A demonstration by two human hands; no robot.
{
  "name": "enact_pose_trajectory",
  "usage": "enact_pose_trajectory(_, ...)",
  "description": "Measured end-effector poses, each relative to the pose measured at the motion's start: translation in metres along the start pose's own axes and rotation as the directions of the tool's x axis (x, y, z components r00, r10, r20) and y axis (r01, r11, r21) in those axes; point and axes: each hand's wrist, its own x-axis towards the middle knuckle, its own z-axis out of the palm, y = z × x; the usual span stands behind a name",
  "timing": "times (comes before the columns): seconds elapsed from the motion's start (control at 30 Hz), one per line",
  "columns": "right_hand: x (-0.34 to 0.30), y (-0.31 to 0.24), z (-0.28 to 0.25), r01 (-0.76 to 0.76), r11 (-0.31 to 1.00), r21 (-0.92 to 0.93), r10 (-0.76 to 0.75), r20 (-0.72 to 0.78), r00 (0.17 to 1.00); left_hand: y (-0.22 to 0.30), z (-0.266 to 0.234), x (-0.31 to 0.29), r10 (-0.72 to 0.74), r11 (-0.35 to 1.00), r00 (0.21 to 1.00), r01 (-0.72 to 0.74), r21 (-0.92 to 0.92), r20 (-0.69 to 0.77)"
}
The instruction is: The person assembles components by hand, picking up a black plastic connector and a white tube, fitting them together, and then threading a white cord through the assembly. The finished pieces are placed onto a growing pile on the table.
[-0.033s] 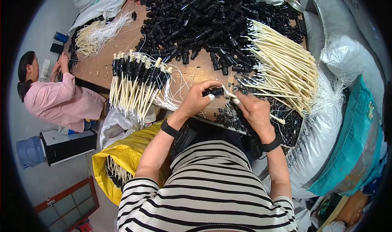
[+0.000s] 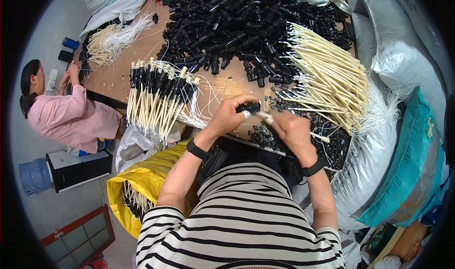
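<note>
Close to the table's front edge, my left hand [image 2: 232,115] grips a short black plastic socket piece [image 2: 251,108] between thumb and fingers. My right hand [image 2: 291,129] is closed around a thin cream-coloured tube [image 2: 320,138], whose far end sticks out beyond the palm. Its fingertips, slightly smeared by motion, are right beside the socket's open end; whether tube and socket touch I cannot tell. Left of my hands lies a bundle of cream tubes fitted with black sockets [image 2: 159,86] and trailing white wires. To the right lies a stack of bare cream tubes [image 2: 329,75] with white wires.
A large heap of black sockets [image 2: 232,20] covers the back of the table [image 2: 142,46]. Small dark parts [image 2: 270,138] are scattered by the front edge. A yellow bag [image 2: 142,167] stands below left, white and teal sacks [image 2: 398,165] at right. Another person [image 2: 71,108] works at far left.
My right hand has shifted slightly left and down with the tube. A white wire end that showed by the socket is no longer visible. My left hand stays almost still.
</note>
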Motion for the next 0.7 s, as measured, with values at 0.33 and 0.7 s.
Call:
enact_pose_trajectory(0.33,-0.011,0.001,0.02,-0.137,0.99,0.023,0.139,-0.07,0.988,-0.001,0.007,-0.003,0.264,0.845,0.965,-0.231,0.481,0.0)
enact_pose_trajectory(0.7,-0.007,0.0,0.011,-0.233,0.95,-0.207,0.221,-0.078,0.972,-0.015,0.012,-0.004,0.22,0.834,0.972,-0.143,0.533,-0.084)
